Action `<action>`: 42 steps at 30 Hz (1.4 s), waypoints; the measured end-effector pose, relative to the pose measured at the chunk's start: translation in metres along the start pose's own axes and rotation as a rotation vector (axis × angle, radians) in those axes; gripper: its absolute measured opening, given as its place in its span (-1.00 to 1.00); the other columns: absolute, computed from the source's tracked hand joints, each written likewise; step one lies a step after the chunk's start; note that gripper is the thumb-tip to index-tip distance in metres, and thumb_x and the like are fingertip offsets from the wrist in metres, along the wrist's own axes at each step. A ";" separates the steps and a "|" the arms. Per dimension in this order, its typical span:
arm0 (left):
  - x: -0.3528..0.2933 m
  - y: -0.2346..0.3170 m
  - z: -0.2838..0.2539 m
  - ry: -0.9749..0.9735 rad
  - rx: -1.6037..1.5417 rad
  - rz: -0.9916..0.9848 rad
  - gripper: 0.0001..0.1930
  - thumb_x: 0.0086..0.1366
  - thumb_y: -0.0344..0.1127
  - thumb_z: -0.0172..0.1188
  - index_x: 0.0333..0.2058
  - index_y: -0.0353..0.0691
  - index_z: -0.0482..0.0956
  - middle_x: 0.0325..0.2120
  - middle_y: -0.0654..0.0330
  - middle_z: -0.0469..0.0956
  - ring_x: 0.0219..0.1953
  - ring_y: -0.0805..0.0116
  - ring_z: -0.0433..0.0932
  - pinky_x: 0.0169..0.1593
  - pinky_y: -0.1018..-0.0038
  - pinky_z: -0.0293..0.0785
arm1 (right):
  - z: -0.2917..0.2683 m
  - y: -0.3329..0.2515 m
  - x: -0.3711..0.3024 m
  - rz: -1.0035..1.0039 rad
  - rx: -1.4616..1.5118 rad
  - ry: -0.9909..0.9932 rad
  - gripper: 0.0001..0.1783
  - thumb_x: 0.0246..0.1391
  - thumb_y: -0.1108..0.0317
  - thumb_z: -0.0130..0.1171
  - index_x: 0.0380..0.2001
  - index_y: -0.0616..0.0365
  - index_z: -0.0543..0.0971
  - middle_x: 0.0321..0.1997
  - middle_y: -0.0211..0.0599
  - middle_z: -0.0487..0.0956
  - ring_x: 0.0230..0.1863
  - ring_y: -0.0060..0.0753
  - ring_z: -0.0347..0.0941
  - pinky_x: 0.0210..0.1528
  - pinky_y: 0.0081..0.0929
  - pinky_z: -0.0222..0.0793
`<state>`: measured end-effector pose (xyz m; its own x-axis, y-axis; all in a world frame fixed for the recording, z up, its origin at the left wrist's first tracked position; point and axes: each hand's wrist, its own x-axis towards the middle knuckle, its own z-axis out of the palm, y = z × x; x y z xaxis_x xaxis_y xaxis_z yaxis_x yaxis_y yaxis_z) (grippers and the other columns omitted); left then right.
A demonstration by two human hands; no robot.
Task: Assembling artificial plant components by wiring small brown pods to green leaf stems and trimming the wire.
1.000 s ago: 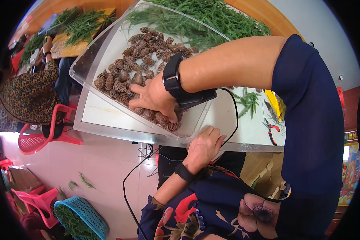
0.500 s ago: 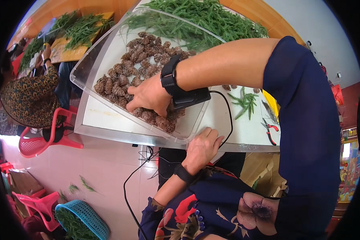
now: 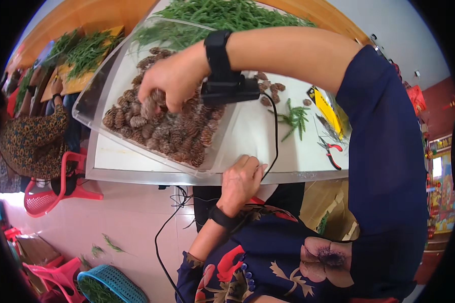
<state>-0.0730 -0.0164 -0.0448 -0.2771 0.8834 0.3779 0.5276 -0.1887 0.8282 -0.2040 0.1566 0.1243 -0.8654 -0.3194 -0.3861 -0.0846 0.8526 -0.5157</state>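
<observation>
A clear plastic bin (image 3: 93, 101) lies tilted on the white table (image 3: 136, 161), with several brown pine cones (image 3: 172, 134) inside. My right hand (image 3: 172, 81) reaches into the bin from the right, a black wrist device (image 3: 227, 83) strapped on. Its fingers are closed on one pine cone (image 3: 149, 107), raised just above the heap. My left hand (image 3: 240, 179) rests on the table's near edge beside the bin's corner and holds nothing. A black cable (image 3: 274, 136) runs from the wrist device past that hand.
Green sprigs (image 3: 227, 12) are piled behind the bin. Loose cones (image 3: 270, 91), one sprig (image 3: 294, 118), a yellow tool (image 3: 326, 108) and red-handled pliers (image 3: 331, 151) lie to the right. A person in a patterned top (image 3: 30, 141) sits left by a red chair (image 3: 50, 194). Below is a blue basket (image 3: 111, 285).
My right hand has moved from the near side of the cone heap up toward the bin's far side, lifting a cone. My left hand has stayed on the table edge.
</observation>
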 end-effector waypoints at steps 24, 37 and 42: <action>0.001 0.004 0.001 -0.069 0.023 -0.035 -0.74 0.10 -0.25 0.36 -0.53 -0.22 0.46 -0.61 0.18 0.43 -0.62 0.16 0.45 -0.54 0.30 0.37 | 0.083 0.133 -0.209 0.880 0.765 0.532 -0.46 -0.04 0.26 0.32 0.04 0.09 0.42 -0.19 -0.37 0.54 -0.50 -0.57 0.48 -0.52 -0.48 0.53; 0.002 0.005 -0.002 -0.055 0.028 -0.041 -0.73 0.11 -0.21 0.36 -0.53 -0.23 0.46 -0.58 0.17 0.44 -0.61 0.15 0.47 -0.53 0.30 0.39 | 0.032 0.106 -0.221 0.946 0.291 0.498 -0.24 0.06 -0.10 0.23 0.23 0.07 0.33 0.06 -0.19 0.49 -0.07 -0.38 0.48 -0.43 -0.42 0.54; -0.002 -0.001 -0.001 -0.039 0.021 -0.015 -0.72 0.12 -0.20 0.35 -0.53 -0.23 0.45 -0.58 0.14 0.43 -0.58 0.10 0.47 -0.52 0.27 0.39 | -0.013 0.077 -0.173 0.598 0.118 0.585 -0.26 -0.03 -0.04 0.32 0.17 0.06 0.41 0.12 -0.09 0.45 -0.01 -0.20 0.49 -0.19 -0.31 0.52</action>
<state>-0.0735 -0.0182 -0.0457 -0.2544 0.9021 0.3486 0.5400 -0.1665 0.8250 -0.0668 0.2827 0.1617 -0.8668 0.4658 -0.1779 0.4934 0.7504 -0.4398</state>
